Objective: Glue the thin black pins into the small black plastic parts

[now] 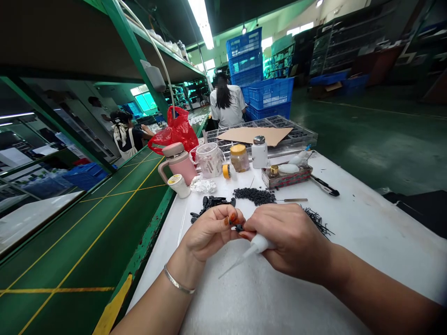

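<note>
My left hand (209, 232), with a silver bracelet at the wrist, pinches a small black part (239, 228) between orange-tinted fingertips. The fingertips of my right hand (286, 237) meet the same part from the right. A white dropper bottle (260, 244) is held in the curled fingers of my right hand, its thin nozzle pointing down and left. Just beyond my hands lie a heap of black clip-like parts (209, 204), a pile of small black rings (256, 196) and a bunch of thin black sticks (317, 221).
Behind the piles stand a pink mug (179, 165), a clear tub (210, 160), a yellow-lidded jar (239, 159), a white bottle (259, 153) and a small box (288, 177). A cutter (325, 186) lies right. A green conveyor (104, 223) runs along the left. People sit farther back.
</note>
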Tool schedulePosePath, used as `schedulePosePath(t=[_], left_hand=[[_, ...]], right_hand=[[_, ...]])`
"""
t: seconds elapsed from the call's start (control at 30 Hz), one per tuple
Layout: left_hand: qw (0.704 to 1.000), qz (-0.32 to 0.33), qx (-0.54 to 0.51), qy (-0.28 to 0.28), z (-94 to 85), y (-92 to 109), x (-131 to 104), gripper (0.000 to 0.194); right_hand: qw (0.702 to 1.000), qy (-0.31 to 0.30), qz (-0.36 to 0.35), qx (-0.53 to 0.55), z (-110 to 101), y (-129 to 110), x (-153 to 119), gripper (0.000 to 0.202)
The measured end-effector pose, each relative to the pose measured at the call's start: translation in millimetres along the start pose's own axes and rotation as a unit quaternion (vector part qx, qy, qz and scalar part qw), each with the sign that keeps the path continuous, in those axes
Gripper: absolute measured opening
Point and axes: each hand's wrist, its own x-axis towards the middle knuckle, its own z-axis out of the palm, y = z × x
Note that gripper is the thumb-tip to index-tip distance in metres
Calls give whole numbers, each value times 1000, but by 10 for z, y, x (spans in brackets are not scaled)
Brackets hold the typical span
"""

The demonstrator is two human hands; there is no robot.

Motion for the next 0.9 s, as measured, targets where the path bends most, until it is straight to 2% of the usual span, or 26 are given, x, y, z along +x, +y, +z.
schedulePosePath(t=[0.37,0.9], left_hand=[[1000,-9,11,17,10,11,0,12],[999,-4,33,4,-14,14,-1,13]], right_hand=[[1000,-10,-7,-11,-3,-3,0,9],[997,-15,-36,-73,-39,7,10,19]])
